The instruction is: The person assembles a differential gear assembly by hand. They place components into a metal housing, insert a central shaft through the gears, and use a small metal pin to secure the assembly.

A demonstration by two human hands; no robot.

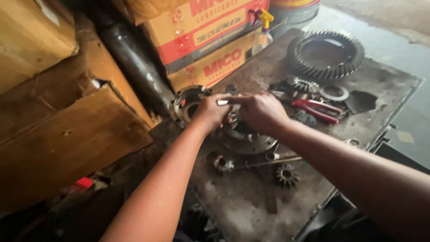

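While standing over a greasy metal workbench [251, 201], a person is pinching a small metal pin [222, 102] between left hand [211, 112] and right hand [261, 111], both closed around it, directly above a round flanged gear housing [247, 140] for alignment.

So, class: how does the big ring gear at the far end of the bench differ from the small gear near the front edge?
The ring gear is far larger, an open ring with a wide hole; the small bevel gear is compact with only a small bore. The ring gear sits far from both hands; the small one lies nearer them. Both are dark toothed metal lying flat.
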